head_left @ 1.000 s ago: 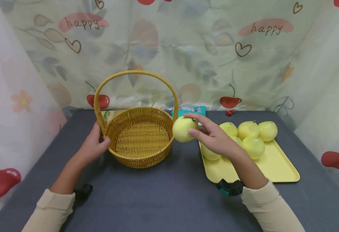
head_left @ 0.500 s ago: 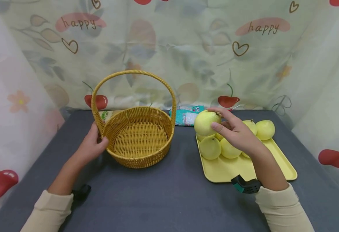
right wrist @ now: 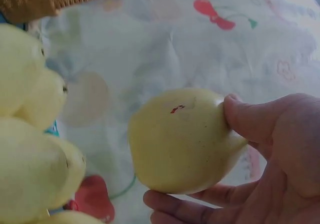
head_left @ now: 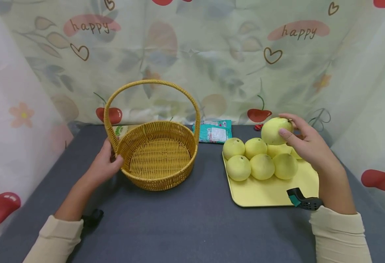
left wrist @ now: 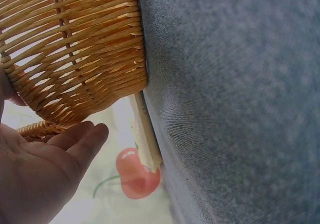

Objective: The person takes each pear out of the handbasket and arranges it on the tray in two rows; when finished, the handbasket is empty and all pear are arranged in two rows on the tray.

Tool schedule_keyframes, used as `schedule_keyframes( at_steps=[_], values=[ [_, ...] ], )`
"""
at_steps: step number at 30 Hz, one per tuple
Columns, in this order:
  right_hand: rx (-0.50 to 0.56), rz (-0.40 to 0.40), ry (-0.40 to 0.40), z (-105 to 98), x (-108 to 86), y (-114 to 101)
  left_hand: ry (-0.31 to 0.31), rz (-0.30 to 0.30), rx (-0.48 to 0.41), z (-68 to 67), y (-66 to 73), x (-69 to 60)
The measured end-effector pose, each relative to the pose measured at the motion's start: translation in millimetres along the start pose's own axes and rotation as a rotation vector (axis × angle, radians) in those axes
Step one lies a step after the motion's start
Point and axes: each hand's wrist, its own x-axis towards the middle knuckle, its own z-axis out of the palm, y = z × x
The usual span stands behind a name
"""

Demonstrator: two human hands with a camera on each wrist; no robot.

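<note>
My left hand [head_left: 104, 166] grips the left side of a woven basket [head_left: 159, 184] where its tall arched handle [head_left: 151, 82] meets the rim. In the left wrist view its fingers [left wrist: 82, 139] curl by the handle's base, thumb on the basket's other side. The basket stands on the table with nothing inside. My right hand [head_left: 310, 148] holds a pale yellow pear [head_left: 274, 132] between thumb and fingers, raised over the back of a yellow tray [head_left: 261, 197]. Several more pears [head_left: 262, 167] sit in rows on the tray's left and back. In the right wrist view the held pear [right wrist: 185, 141] shows a small red mark.
Behind the basket and tray lie a teal packet [head_left: 214, 131] and a small red-wrapped sweet [head_left: 258, 127]. A beige packet [head_left: 121, 129] shows partly behind the basket. The dark table [head_left: 179, 226] ends at a printed curtain [head_left: 192, 54].
My right hand has carried the pear from beside the basket rightward, over the tray to its back right. The left hand and basket stay put, apart from a slight view shift.
</note>
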Motion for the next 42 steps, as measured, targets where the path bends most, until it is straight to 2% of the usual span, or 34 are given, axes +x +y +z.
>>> schedule_keyframes(
  at_steps=[6, 9, 13, 22, 27, 34, 42],
  values=[
    [-0.089, 0.056, 0.034, -17.7, -0.3, 26.8, 0.008, -0.002, 0.009, 0.7, -0.1, -0.9],
    [-0.163, 0.092, 0.020, -25.9, -2.1, 39.7, 0.013, -0.006, 0.015, 1.0, 0.0, -0.4],
    [-0.241, 0.148, -0.039, -35.5, -6.5, 51.5, 0.016, -0.009, 0.018, 0.8, 0.2, 0.5],
    [-0.345, 0.219, -0.182, -46.7, -13.5, 70.9, 0.014, 0.004, 0.006, 0.7, 1.2, -0.6],
    [-0.263, 0.275, -0.253, -48.4, -16.2, 87.2, 0.011, 0.004, 0.004, 1.0, 0.4, -0.9],
    [-0.203, 0.317, -0.295, -47.7, -17.0, 105.8, 0.013, 0.005, 0.019, -0.1, 1.1, -0.5],
    [-0.163, 0.363, -0.335, -46.4, -18.9, 111.2, 0.007, -0.002, 0.024, -0.2, 1.2, -0.9]
  ],
)
